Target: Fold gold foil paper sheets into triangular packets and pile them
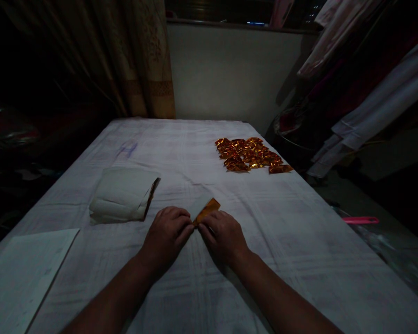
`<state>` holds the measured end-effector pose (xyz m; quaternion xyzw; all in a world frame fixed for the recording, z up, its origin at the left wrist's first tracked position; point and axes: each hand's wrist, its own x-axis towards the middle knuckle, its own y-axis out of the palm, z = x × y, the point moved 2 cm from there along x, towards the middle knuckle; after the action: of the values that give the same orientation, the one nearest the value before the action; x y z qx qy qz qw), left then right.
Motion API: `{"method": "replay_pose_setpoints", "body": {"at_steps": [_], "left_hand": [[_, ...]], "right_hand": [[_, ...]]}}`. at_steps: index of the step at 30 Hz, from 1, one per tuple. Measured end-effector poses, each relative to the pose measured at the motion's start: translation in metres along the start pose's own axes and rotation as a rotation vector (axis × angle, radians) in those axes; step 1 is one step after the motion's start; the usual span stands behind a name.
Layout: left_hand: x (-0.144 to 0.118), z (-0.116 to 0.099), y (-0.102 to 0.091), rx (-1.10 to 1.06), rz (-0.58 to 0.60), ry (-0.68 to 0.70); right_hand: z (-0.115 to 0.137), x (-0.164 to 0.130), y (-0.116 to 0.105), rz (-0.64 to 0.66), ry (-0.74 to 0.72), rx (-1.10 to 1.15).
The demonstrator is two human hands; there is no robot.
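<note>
1. The left hand (167,233) and the right hand (223,234) rest side by side on the cloth-covered tabletop (299,241), fingertips meeting in the middle.
2. Between those fingertips sits a small foil paper (206,209), gold on one face and pale on the other. Both hands pinch its near corner, and the rest of it angles up and away from the hands, just above the right knuckles.
3. The fingers of both hands are curled inward and closed on the paper, not spread.
4. Just beyond the left hand, a little to its outer side, lies a stack of pale sheets (122,194), with a sliver of gold showing at the edge that faces the hands.
5. Nearer than the left hand and well to its outer side, a flat white sheet (24,273) lies at the tabletop's edge.
6. Well beyond the right hand, towards the far side, lies a cluster of folded gold pieces (251,154), packed close and touching one another.
7. To the outer side of the right hand, off the tabletop, a pink handle (360,220) shows in the dark.
</note>
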<state>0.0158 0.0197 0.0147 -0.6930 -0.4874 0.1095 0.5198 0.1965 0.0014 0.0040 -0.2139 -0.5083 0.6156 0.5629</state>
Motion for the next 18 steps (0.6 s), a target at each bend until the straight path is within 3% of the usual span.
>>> {"method": "replay_pose_setpoints", "body": {"at_steps": [11,18], "left_hand": [[0.001,0.0,0.009,-0.02,-0.042,-0.121],[0.001,-0.004,0.013,0.028,-0.08,-0.17]], "right_hand": [[0.003,0.006,-0.001,0.08,0.156,0.025],[0.004,0.007,-0.001,0.062,0.21,0.063]]}}
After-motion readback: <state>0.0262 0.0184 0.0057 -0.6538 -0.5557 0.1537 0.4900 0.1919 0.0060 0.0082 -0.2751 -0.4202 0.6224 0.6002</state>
